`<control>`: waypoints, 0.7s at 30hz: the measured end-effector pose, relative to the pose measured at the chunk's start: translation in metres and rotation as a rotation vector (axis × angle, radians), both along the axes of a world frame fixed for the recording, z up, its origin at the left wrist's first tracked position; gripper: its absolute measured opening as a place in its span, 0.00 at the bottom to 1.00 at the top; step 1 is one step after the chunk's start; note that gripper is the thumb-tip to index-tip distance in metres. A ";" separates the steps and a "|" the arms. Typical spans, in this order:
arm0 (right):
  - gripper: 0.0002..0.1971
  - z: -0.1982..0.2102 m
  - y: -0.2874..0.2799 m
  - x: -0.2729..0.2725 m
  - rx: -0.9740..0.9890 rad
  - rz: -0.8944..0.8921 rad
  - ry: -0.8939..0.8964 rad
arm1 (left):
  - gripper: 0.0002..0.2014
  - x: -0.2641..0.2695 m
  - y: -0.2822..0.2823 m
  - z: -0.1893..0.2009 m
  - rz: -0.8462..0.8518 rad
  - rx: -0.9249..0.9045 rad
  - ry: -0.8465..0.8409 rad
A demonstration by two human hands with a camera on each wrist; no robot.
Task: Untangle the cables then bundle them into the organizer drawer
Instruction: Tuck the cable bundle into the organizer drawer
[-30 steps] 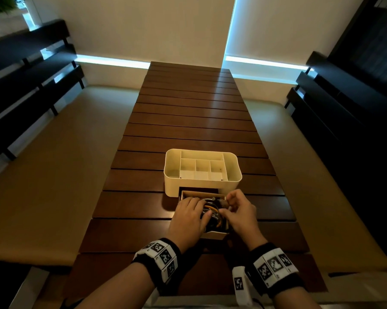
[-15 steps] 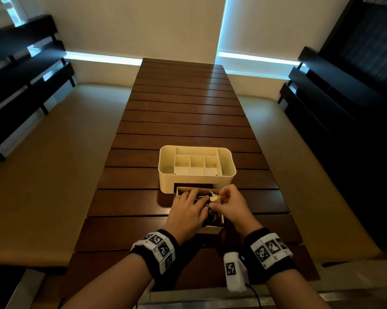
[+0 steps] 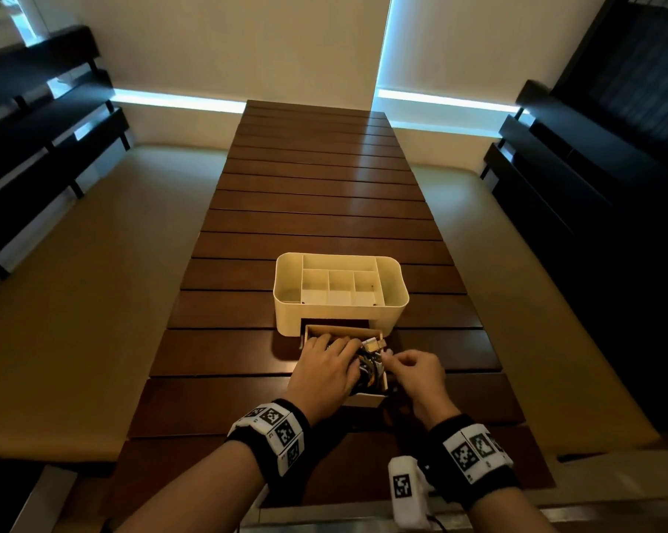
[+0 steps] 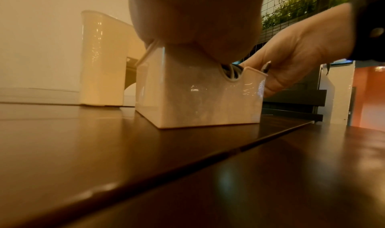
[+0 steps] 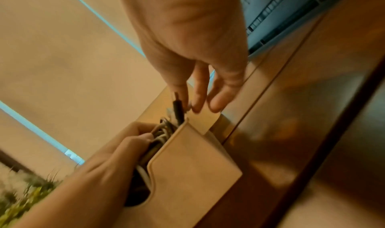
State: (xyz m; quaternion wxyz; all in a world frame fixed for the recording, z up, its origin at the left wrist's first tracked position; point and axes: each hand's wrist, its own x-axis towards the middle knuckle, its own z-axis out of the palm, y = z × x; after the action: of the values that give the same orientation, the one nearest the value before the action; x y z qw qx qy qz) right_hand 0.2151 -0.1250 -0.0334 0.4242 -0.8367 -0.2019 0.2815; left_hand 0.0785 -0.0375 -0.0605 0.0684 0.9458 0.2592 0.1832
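Observation:
The cream organizer (image 3: 340, 302) stands on the slatted wooden table (image 3: 324, 209), its drawer (image 3: 367, 398) pulled out toward me. Coiled cables (image 3: 368, 366) in white, black and orange fill the drawer (image 5: 193, 162). My left hand (image 3: 324, 363) lies over the drawer, and its bent fingers (image 5: 133, 142) hold the cable loops (image 5: 160, 136) down. At the drawer's right wall, my right hand (image 3: 413, 371) pinches a black cable plug (image 5: 178, 108) that sticks up. From the left wrist view I see the drawer front (image 4: 198, 96), the organizer (image 4: 102, 58) and my right hand (image 4: 302, 50).
A light connector end (image 3: 373, 344) lies at the drawer's far end by the organizer's opening. The organizer's top compartments (image 3: 340, 280) hold nothing visible. Cushioned benches (image 3: 86, 302) run along both sides of the table, with dark slatted backrests (image 3: 36, 148).
My right hand has shifted from over the drawer's middle to its right edge. The left hand has stayed on the cables. The head view has tilted slightly.

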 end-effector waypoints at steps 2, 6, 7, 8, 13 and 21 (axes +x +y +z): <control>0.13 0.003 0.001 -0.001 -0.099 0.122 -0.122 | 0.18 0.000 0.001 0.000 -0.002 0.008 -0.001; 0.13 0.004 0.012 -0.004 -0.224 0.267 -0.393 | 0.18 0.001 0.000 0.000 0.025 0.021 -0.002; 0.13 0.002 0.014 -0.002 -0.246 0.260 -0.378 | 0.18 0.002 0.001 0.000 0.029 0.020 0.002; 0.12 0.002 0.016 0.000 -0.272 0.265 -0.357 | 0.18 0.002 0.001 -0.001 0.031 0.021 0.005; 0.17 0.014 0.023 0.012 -0.342 0.279 -0.125 | 0.19 0.003 0.001 -0.001 0.028 -0.008 -0.027; 0.08 0.006 0.044 0.014 -0.265 0.093 0.431 | 0.22 0.003 0.001 0.000 -0.098 -0.009 0.079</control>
State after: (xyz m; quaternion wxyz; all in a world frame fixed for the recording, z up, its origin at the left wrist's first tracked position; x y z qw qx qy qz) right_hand 0.2294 -0.0806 -0.0278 0.3306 -0.7955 -0.1065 0.4966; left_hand 0.0811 -0.0360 -0.0607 0.0713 0.9635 0.2158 0.1412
